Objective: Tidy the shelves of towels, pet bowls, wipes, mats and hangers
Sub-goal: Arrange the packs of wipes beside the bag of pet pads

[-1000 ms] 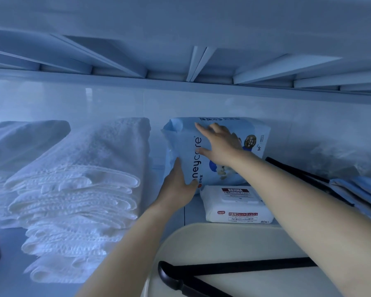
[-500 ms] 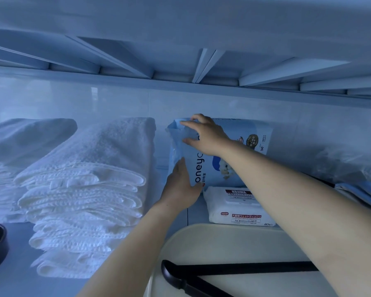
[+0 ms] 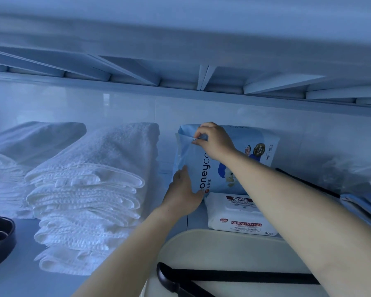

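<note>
- Head view: blue pack (image 3: 193, 168) stands upright at the back of the shelf (image 3: 13, 279), against the rear wall, just behind a white wipes pack (image 3: 240, 217) lying flat.
- Right hand (image 3: 216, 142): fingertips pinched on the folded flap at the pack's upper left corner.
- Left hand (image 3: 182, 189): palm flat against the pack's lower left edge, fingers extended, bracing rather than clasping.
- Stack of folded white towels (image 3: 88, 189) to the left of the pack, a gap between them.
- Cream mat (image 3: 223, 249) in the foreground, black hanger (image 3: 234, 279) lying on it.
- Dark bowl (image 3: 0, 239) at far left edge.
</note>
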`<state>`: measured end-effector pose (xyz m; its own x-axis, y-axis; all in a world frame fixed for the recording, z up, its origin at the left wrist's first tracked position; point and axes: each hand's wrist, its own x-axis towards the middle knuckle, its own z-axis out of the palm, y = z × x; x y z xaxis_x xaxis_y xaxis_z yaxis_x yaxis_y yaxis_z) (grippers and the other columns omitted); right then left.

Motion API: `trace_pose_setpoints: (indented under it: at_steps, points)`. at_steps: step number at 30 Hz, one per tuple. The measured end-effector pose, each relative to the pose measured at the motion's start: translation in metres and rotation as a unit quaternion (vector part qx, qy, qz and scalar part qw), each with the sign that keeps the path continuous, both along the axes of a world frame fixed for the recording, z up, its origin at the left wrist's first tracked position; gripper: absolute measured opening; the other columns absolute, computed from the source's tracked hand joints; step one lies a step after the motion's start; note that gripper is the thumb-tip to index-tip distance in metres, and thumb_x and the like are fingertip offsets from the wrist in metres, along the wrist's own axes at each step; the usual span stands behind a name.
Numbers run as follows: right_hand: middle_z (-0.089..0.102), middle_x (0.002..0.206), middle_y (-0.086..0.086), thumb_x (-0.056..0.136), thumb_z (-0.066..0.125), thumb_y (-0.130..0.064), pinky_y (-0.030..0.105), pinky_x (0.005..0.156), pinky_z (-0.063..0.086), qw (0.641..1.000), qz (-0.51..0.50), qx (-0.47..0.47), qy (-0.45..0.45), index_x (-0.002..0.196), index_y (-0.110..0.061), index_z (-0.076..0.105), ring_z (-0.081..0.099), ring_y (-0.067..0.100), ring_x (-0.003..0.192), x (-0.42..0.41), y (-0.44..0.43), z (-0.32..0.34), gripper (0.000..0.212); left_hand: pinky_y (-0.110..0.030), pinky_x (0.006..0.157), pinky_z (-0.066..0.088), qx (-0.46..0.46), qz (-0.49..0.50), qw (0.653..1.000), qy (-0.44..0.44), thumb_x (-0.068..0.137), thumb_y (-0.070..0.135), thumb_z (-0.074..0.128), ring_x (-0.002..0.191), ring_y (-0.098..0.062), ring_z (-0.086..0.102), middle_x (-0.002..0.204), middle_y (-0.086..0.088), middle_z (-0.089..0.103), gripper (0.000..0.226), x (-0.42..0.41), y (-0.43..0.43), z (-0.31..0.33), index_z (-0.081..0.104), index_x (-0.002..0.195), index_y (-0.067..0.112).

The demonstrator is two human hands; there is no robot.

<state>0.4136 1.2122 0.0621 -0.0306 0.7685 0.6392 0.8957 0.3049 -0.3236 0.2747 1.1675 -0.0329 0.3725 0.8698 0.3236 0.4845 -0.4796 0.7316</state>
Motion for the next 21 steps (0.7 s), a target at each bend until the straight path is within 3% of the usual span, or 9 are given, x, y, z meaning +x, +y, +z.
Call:
trace_pose_setpoints:
  at_steps: [4,7,10,12,13,14,16,19,21]
  points:
    - [0.054,0.101,-0.01,0.083,0.069,-0.021,0.049,0.094,0.041,0.997,0.027,0.052,0.045,0.079,-0.016,0.066,0.055,0.017,0.105,0.004,-0.007,-0.003,0.008,-0.031,0.098,0.041,-0.033,0.027,0.999,-0.001,0.084,0.03,0.063,0.122,-0.027,0.044,0.134,-0.007,0.034,0.073,0.006,0.002,-0.004,0.02,0.141,0.015]
    - [0.06,0.101,-0.006,0.082,0.07,-0.02,0.047,0.096,0.041,0.994,0.04,0.082,0.064,0.082,-0.011,0.069,0.056,0.016,0.105,0.008,-0.01,-0.004,0.009,-0.03,0.092,0.043,-0.091,0.07,0.993,-0.03,0.082,0.031,0.064,0.118,-0.029,0.047,0.141,-0.011,0.029,0.083,0.013,0.011,-0.005,0.011,0.143,0.009]
    - [0.064,0.106,0.002,0.081,0.071,-0.02,0.031,0.096,0.042,0.991,0.049,0.102,0.077,0.084,-0.008,0.071,0.057,0.016,0.106,0.015,-0.015,-0.002,0.012,-0.033,0.096,0.041,-0.165,0.133,0.973,-0.093,0.085,0.032,0.063,0.124,-0.028,0.042,0.144,-0.013,0.026,0.088,0.023,0.016,-0.005,0.003,0.145,0.007]
    - [0.064,0.107,0.004,0.081,0.071,-0.019,0.009,0.086,0.036,0.99,0.049,0.112,0.075,0.086,-0.005,0.071,0.057,0.013,0.104,0.02,-0.021,0.001,0.014,-0.036,0.094,0.043,-0.225,0.155,0.945,-0.181,0.087,0.028,0.059,0.116,-0.033,0.046,0.14,-0.014,0.034,0.068,0.03,0.016,-0.007,0.017,0.135,0.004]
    - [0.065,0.105,0.004,0.081,0.071,-0.018,0.0,0.08,0.032,0.989,0.048,0.118,0.074,0.086,-0.004,0.071,0.055,0.01,0.101,0.023,-0.023,0.002,0.015,-0.031,0.084,0.044,-0.252,0.17,0.911,-0.28,0.089,0.025,0.055,0.101,-0.032,0.05,0.133,-0.012,0.04,0.054,0.033,0.015,-0.006,0.025,0.128,0.004]
    - [0.065,0.104,0.004,0.08,0.072,-0.018,-0.004,0.077,0.03,0.988,0.051,0.124,0.075,0.085,-0.004,0.071,0.053,0.007,0.098,0.025,-0.025,0.003,0.015,-0.026,0.073,0.043,-0.274,0.184,0.895,-0.299,0.091,0.023,0.055,0.084,-0.027,0.049,0.122,-0.01,0.042,0.05,0.035,0.016,-0.004,0.029,0.129,0.003]
    - [0.065,0.103,0.004,0.08,0.072,-0.018,-0.006,0.076,0.029,0.987,0.054,0.127,0.079,0.086,-0.005,0.072,0.051,0.004,0.095,0.029,-0.028,0.004,0.015,-0.026,0.076,0.046,-0.29,0.183,0.883,-0.322,0.087,0.024,0.063,0.086,-0.023,0.053,0.114,-0.008,0.048,0.053,0.038,0.019,-0.005,0.038,0.129,0.001]
    - [0.063,0.109,-0.001,0.082,0.07,-0.02,-0.004,0.078,0.029,0.989,0.063,0.104,0.081,0.094,-0.011,0.072,0.055,0.008,0.104,0.034,-0.033,0.007,0.014,-0.033,0.089,0.05,-0.307,0.11,0.88,-0.344,0.068,0.014,0.078,0.098,-0.026,0.058,0.105,-0.007,0.06,0.048,0.036,0.014,-0.009,0.052,0.107,0.001]
    - [0.058,0.121,-0.006,0.082,0.071,-0.022,0.006,0.088,0.031,0.994,0.065,0.059,0.071,0.108,-0.02,0.067,0.05,0.01,0.117,0.043,-0.035,0.007,0.027,-0.038,0.091,0.05,-0.307,0.088,0.871,-0.373,0.059,0.007,0.078,0.099,-0.03,0.061,0.104,-0.012,0.065,0.042,0.036,0.013,-0.016,0.059,0.096,0.004]
